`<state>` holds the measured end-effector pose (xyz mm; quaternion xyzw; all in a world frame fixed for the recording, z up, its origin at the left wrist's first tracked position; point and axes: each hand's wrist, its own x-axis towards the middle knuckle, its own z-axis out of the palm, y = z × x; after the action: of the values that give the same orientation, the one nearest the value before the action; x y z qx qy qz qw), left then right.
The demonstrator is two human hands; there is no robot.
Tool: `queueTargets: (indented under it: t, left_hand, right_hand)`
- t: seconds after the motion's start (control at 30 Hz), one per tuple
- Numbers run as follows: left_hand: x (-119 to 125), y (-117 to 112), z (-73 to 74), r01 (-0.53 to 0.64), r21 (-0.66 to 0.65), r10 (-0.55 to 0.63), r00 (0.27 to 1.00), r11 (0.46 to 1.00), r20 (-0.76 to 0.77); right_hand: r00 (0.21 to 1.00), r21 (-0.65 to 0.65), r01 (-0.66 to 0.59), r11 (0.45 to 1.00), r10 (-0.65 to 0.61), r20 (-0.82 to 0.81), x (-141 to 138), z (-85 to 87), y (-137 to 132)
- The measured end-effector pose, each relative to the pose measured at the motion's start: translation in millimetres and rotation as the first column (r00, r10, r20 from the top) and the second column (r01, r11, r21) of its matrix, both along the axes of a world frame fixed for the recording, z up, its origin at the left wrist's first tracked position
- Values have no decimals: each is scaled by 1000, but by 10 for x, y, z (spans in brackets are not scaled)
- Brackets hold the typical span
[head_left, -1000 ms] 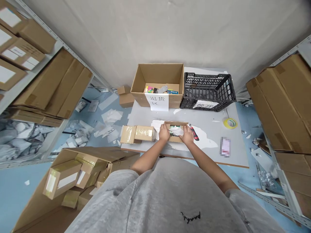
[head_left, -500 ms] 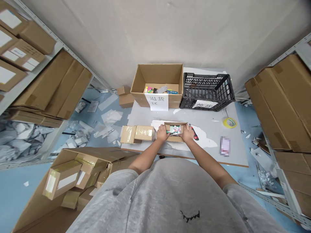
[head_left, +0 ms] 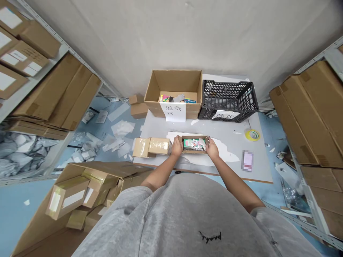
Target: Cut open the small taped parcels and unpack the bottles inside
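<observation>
A small open cardboard box (head_left: 195, 152) lies on the table in front of me. Inside it I see a green packet (head_left: 187, 144) and crumpled printed paper (head_left: 197, 144). My left hand (head_left: 177, 146) grips the box's left end, its fingers closed on the wall. At the opposite end, my right hand (head_left: 212, 147) is closed round the right wall. Two taped cardboard boxes (head_left: 158, 146) stand just left of my left hand. White paper sheeting (head_left: 225, 151) spreads under the small box.
A large cardboard box (head_left: 151, 110) with a paper sign and a black plastic crate (head_left: 227, 103) stand along the table's back. Yellow tape (head_left: 252, 135) lies at right. A big carton (head_left: 34, 221) of parcels is at lower left. Shelves (head_left: 60, 57) flank the table.
The small box's flaps have opened outward, showing more of the green packet and paper. My right hand has shifted slightly right, and the red-and-black tool beside it is now mostly hidden.
</observation>
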<state>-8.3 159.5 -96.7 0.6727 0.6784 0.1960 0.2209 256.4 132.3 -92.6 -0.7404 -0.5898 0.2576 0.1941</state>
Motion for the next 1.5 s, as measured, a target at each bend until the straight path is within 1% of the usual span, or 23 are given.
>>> queueTargets:
  t: [0.07, 0.1, 0.17, 0.23, 0.27, 0.33, 0.4, 0.47, 0.53, 0.6, 0.63, 0.67, 0.73, 0.87, 0.97, 1.03, 1.17, 1.23, 1.3, 1.4, 1.5]
  left_hand:
    - [17, -1, 55, -36, 17, 36, 999, 999, -20]
    - [17, 9, 88, -35, 25, 36, 998, 999, -49]
    - [-2, 40, 152, -7, 39, 12, 992, 999, -124]
    - [-45, 75, 201, 72, 31, -65, 981, 997, -182]
    - [-72, 87, 217, 128, 13, -124, 974, 992, -191]
    - [-125, 97, 231, 238, -25, -239, 955, 971, -177]
    - [-166, 89, 229, 299, -16, -298, 944, 954, -142]
    - [-188, 81, 219, 368, 37, -363, 926, 929, -99]
    - [-188, 94, 205, 475, 75, -469, 879, 877, -81]
    - [-172, 138, 183, 561, 53, -554, 826, 826, -103]
    - [-159, 170, 166, 580, 23, -573, 810, 815, -120]
    - [-144, 206, 146, 584, -12, -580, 804, 812, -135]
    - [-107, 281, 93, 563, -62, -565, 812, 824, -143]
    - [-11, 388, -22, 479, -62, -483, 867, 875, -121]
    - [70, 417, -65, 459, -82, -466, 872, 885, -151]
    - [118, 420, -69, 452, -98, -462, 868, 887, -183]
    - [175, 401, -55, 454, -114, -468, 861, 883, -197]
    - [179, 385, -56, 474, -124, -490, 849, 872, -199]
    - [171, 365, -69, 495, -135, -513, 832, 858, -210]
    - [154, 339, -100, 517, -132, -533, 814, 846, -231]
    - [151, 331, -113, 516, -111, -526, 807, 849, -269]
  right_hand:
    - [995, 31, 92, 995, -91, -51, 124, -11, -66]
    - [990, 47, 137, 989, -135, -46, 174, -12, -102]
    - [976, 94, 213, 972, -217, 31, 236, 1, -169]
    - [961, 135, 219, 966, -237, 140, 245, 31, -214]
    - [962, 133, 182, 974, -205, 182, 233, 48, -226]
    - [974, 83, 51, 995, -68, 215, 197, 74, -227]
    - [977, 17, -81, 997, 76, 200, 163, 74, -214]
    - [969, -31, -164, 986, 167, 181, 145, 44, -200]
    - [956, -76, -228, 971, 238, 171, 144, -3, -195]
    - [938, -122, -285, 951, 303, 168, 148, -52, -194]
    - [930, -145, -307, 941, 329, 167, 149, -75, -193]
    - [923, -167, -320, 932, 347, 167, 149, -96, -192]
    - [917, -203, -320, 925, 356, 177, 141, -134, -188]
    - [912, -243, -309, 919, 359, 199, 105, -192, -176]
    - [918, -295, -299, 908, 358, 171, 44, -188, -146]
    - [935, -344, -258, 903, 323, 146, -32, -153, -102]
    - [973, -403, -115, 908, 186, 140, -262, -64, 8]
    - [979, -400, -80, 913, 147, 140, -366, -41, 32]
    - [980, -366, -78, 927, 139, 144, -420, -38, 22]
    - [973, -272, -98, 957, 150, 177, -400, -49, -28]
    - [953, -212, -159, 964, 206, 224, -345, -48, -45]
